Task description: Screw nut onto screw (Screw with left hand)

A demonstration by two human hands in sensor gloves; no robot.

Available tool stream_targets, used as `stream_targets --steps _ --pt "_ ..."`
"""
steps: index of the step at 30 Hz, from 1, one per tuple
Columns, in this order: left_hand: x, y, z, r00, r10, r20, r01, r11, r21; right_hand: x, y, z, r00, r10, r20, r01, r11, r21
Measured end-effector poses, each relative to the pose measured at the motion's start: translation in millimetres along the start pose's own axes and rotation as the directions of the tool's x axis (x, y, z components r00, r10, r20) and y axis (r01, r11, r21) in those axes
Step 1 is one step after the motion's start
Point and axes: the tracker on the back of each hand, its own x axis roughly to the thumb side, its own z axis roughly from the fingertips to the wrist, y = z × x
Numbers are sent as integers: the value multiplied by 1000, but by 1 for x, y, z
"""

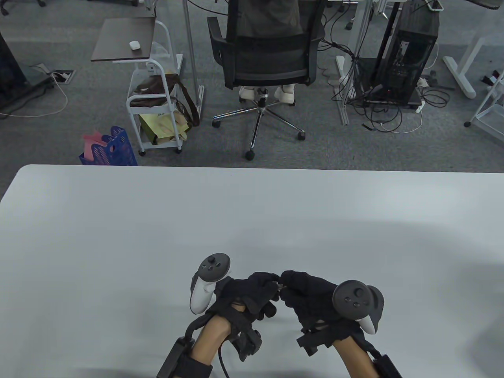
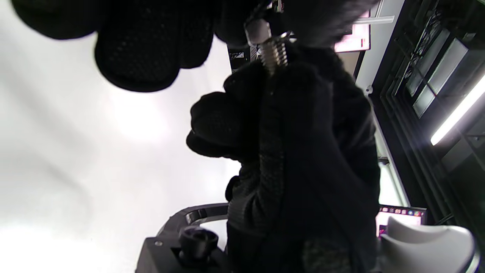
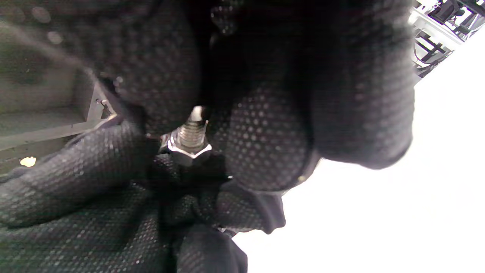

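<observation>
Low over the counter (image 1: 118,236), near edge: left hand (image 1: 248,293) and right hand (image 1: 311,295) meet fingertip to fingertip. Nut (image 3: 188,148) sits on the screw (image 3: 191,131), threads showing past it. Left fingers pinch the nut; right hand grips the screw's far end. Screw's axis runs hand to hand, so the left can twist in place.

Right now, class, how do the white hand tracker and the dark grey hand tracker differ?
The white hand tracker has a pale handle; the dark grey hand tracker is dark with only a pale tip. The white one sits on the left hand, the grey one on the right hand. Both show round button faces.
</observation>
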Motion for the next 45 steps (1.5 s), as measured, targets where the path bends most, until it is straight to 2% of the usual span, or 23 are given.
stream_targets --steps 3,10,15,20,25,31,33,35,37,39,42,43,45 --pt "-2 4 1 1000 -11 -16 12 997 71 0 1 0 1000 -7 -3 7 1000 1" --pt "-1 1 -1 1000 10 -17 -11 1000 -20 0 1 0 1000 -3 -4 3 1000 4" --pt "-3 4 1 1000 -9 -25 11 997 79 0 1 0 1000 -18 -8 18 1000 6" --pt "1 2 -1 1000 1 -16 -1 1000 -17 -1 1 0 1000 -17 -11 17 1000 9" --pt "-3 4 0 1000 -1 -23 2 999 51 -2 1 0 998 -60 -25 61 998 4" --pt "-1 4 -1 1000 2 -9 -3 1000 -22 -4 0 -1 997 -64 -32 64 998 0" --pt "-3 7 -1 1000 14 -25 -13 1000 24 -6 0 -1 997 -68 -40 69 998 6" --pt "-3 9 -2 998 -40 -45 43 996 77 -7 1 -2 995 -87 -53 87 996 6" --pt "-1 9 -5 999 -44 -14 45 998 52 -9 2 -2 995 -77 -62 77 997 7" --pt "1 8 -5 998 -52 -35 51 999 -16 -10 3 -3 993 -93 -70 94 995 16" --pt "-3 9 -5 999 -17 -34 16 999 -45 -8 4 -2 993 -96 -68 97 995 9" --pt "-4 10 -4 1000 -2 -31 1 999 -35 -8 5 -2 993 -98 -67 100 995 16" --pt "-4 11 -4 999 -29 -40 31 998 55 -6 6 -2 992 -107 -68 109 994 14"
